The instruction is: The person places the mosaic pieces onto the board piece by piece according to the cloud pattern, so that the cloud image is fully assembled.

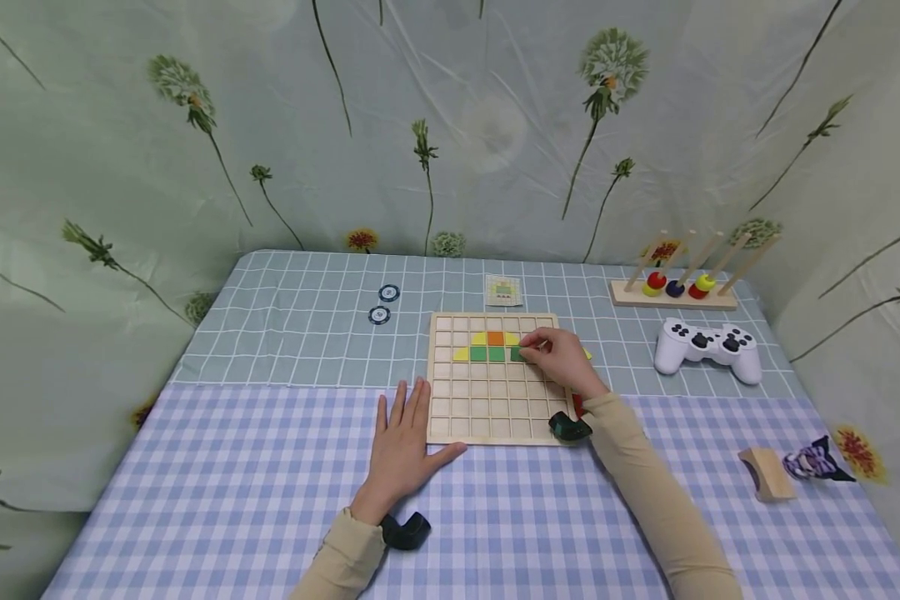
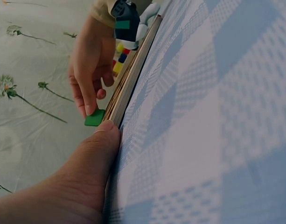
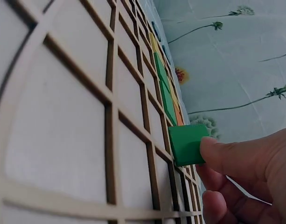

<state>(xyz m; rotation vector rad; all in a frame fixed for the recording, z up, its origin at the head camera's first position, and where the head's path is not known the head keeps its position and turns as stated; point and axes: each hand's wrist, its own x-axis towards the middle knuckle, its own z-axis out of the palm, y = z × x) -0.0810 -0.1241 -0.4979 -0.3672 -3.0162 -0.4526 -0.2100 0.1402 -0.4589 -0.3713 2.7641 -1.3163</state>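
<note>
My right hand (image 1: 558, 358) pinches a green square tile (image 3: 187, 144) between thumb and fingers, over the wooden grid board (image 1: 487, 408). In the right wrist view the tile is tilted close above the grid's cells. To its left, two green square tiles (image 1: 487, 354) lie in one row, with a yellow triangular tile (image 1: 461, 355) at the row's end. Behind them sit an orange square tile (image 1: 496, 338) and yellow tiles (image 1: 480, 338) on either side. My left hand (image 1: 400, 450) rests on the checked cloth with fingers spread, thumb at the board's front edge.
Behind the board lies a pattern card (image 1: 503, 291). Two round chips (image 1: 379, 315) are at back left. A bead rack (image 1: 675, 300), white game controller (image 1: 707, 350), wooden arch block (image 1: 767, 475) and small figure (image 1: 816, 461) stand on the right. A red piece (image 1: 578, 406) shows beside the right forearm.
</note>
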